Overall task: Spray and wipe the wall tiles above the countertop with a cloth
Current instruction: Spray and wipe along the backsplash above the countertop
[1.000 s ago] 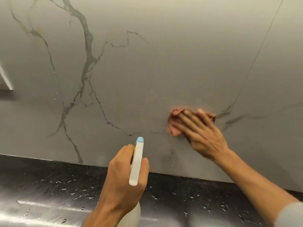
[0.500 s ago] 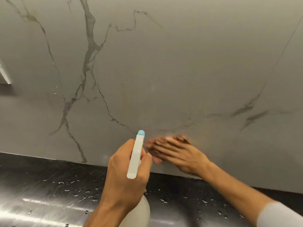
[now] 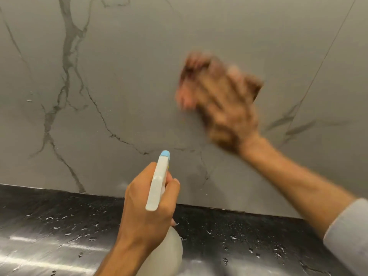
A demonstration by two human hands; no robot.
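Matt grey marble-look wall tiles [image 3: 139, 56], smooth, dark-veined. Glossy black speckled countertop [image 3: 59, 226], beaded with droplets. White plastic spray bottle [image 3: 157, 188]; soft pinkish cloth [image 3: 191, 80], blurred.

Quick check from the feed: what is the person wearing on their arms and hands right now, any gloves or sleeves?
No gloves: both hands are bare. The right hand is motion-blurred; its forearm is bare up to a light grey sleeve pushed back near the elbow. The left hand and its wrist show no sleeve, watch or ring in frame.

The right hand [image 3: 225, 108] is motion-blurred, hiding most of the pink cloth [image 3: 191, 76] beneath it. The left hand [image 3: 147, 212] covers the spray bottle [image 3: 157, 188] neck; the frame's bottom edge crops its body.
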